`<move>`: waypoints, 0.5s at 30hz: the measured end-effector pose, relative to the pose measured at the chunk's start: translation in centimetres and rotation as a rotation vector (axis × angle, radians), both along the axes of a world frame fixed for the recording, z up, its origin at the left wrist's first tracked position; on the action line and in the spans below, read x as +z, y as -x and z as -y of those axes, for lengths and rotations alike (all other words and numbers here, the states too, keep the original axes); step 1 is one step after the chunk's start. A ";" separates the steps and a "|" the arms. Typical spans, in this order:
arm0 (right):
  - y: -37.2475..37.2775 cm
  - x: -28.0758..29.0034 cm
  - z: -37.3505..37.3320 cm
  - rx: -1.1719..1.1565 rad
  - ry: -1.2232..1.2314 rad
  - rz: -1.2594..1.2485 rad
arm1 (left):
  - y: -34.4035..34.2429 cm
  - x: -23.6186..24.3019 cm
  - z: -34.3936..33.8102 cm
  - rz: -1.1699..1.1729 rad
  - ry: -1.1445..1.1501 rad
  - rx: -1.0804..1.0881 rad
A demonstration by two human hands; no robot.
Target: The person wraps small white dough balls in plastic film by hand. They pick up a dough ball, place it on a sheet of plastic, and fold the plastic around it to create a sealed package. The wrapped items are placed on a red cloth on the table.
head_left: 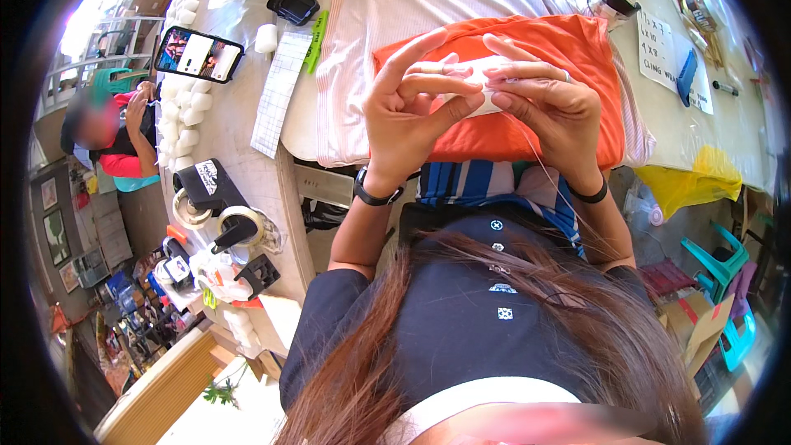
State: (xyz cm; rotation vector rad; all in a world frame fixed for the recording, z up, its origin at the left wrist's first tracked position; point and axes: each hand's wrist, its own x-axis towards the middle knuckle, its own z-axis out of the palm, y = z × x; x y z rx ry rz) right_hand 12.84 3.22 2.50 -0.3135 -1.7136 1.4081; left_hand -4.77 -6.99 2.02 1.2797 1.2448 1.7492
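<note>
Above an orange cloth (527, 148), my two hands meet around a small white piece (480, 103). It looks soft, but its kind is unclear because my fingers cover much of it. The thumb and fingers of my left hand (416, 107) pinch its left side, the index finger raised. On its right side, my right hand (552, 103) pinches with the thumb underneath and the fingers on top. A thin white thread (534, 147) trails from near the right thumb down toward my right forearm. The orange cloth lies folded on a pale striped cloth (346, 107) at the table's edge.
To the left lie a lit phone (198, 54), a clear grid ruler (280, 95), a green strip (316, 41) and rows of white rolls (185, 111). Tape dispensers (210, 189) stand nearer. At right are a handwritten sheet (667, 58) and yellow plastic (696, 173). Another person (115, 132) sits far left.
</note>
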 end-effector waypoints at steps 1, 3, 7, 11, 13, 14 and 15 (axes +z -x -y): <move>0.0 0.1 0.0 -0.005 -0.003 0.001 | 0.0 0.1 0.1 0.011 -0.002 -0.025; 0.2 0.1 0.0 -0.014 -0.007 0.001 | -0.1 0.2 0.1 0.074 -0.006 -0.021; 0.8 0.0 -0.1 -0.023 0.010 -0.033 | -0.8 0.2 -0.5 0.046 -0.143 0.117; 1.2 -0.2 -0.1 -0.033 -0.010 -0.049 | 0.6 0.5 -0.4 -0.222 -0.150 0.041; 1.2 -0.3 -0.1 -0.030 -0.001 -0.051 | 0.9 0.3 -0.3 -0.139 -0.016 -0.057; 1.1 -0.3 -0.1 -0.025 0.014 -0.057 | 1.1 0.2 -0.3 -0.070 0.056 -0.130; 1.1 -0.3 -0.1 -0.019 0.021 -0.058 | 1.2 0.2 -0.3 0.008 0.136 -0.197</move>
